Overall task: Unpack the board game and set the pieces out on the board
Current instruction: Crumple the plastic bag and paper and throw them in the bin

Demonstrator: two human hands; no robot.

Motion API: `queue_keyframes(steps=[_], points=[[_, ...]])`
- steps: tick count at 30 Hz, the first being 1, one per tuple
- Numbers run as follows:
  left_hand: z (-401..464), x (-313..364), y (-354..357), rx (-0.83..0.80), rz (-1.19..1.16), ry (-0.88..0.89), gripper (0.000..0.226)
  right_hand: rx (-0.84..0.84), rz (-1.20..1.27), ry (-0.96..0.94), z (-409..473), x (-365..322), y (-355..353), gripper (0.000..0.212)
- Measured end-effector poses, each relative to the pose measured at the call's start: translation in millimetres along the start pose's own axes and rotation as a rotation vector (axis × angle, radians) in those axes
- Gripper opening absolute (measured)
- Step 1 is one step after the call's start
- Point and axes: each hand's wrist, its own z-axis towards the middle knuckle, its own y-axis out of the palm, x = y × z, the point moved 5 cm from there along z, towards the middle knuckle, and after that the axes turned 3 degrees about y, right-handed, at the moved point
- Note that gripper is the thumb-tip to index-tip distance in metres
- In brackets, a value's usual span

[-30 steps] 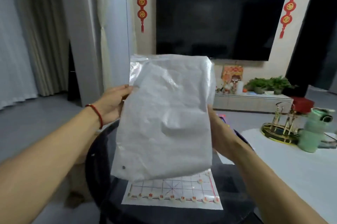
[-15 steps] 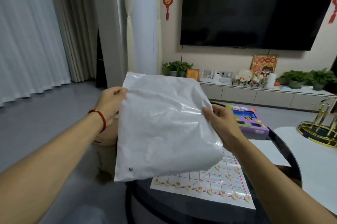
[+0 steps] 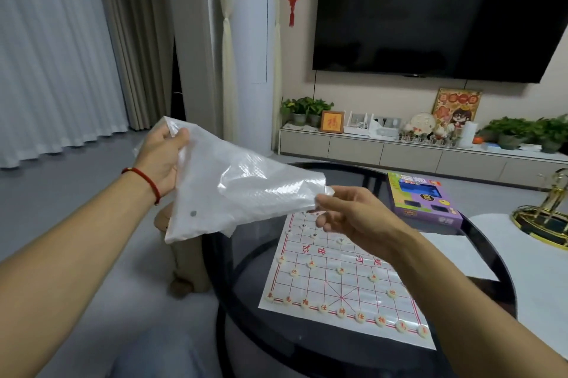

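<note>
Plastic bag (image 3: 242, 190), empty-looking, held aloft — left hand (image 3: 159, 159) grips one corner, right hand (image 3: 347, 214) pinches the other. Board (image 3: 344, 282) on the worktop (image 3: 246, 325) below the right hand, pieces (image 3: 340, 313) already placed — next, probably discard bag.

A home living room: wall-mounted television (image 3: 430, 8), curtains (image 3: 55, 48), low media cabinet (image 3: 399, 156).

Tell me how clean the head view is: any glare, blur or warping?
Head view: room evenly lit; bag shows bright sheen on its creases, board glints faintly; right hand fingertips smear with motion blur; wide-angle lens bows the TV edges and curtains; far pieces too small to read.
</note>
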Motion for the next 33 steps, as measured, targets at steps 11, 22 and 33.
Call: queue_keyframes(steps=[11, 22, 33], points=[[9.9, 41.9, -70.4, 0.135, 0.016, 0.096, 0.010, 0.077, 0.290, 0.057, 22.2, -0.7, 40.9, 0.025], [-9.6, 51.7, -79.1, -0.016, -0.130, 0.084, 0.020, 0.053, 0.834, -0.047, 24.7, 54.6, 89.5, 0.028], [-42.0, 22.9, -151.6, -0.167, 0.173, -0.294, 0.031, 0.024, 0.142, 0.096, 68.7, 45.4, 128.4, 0.032]])
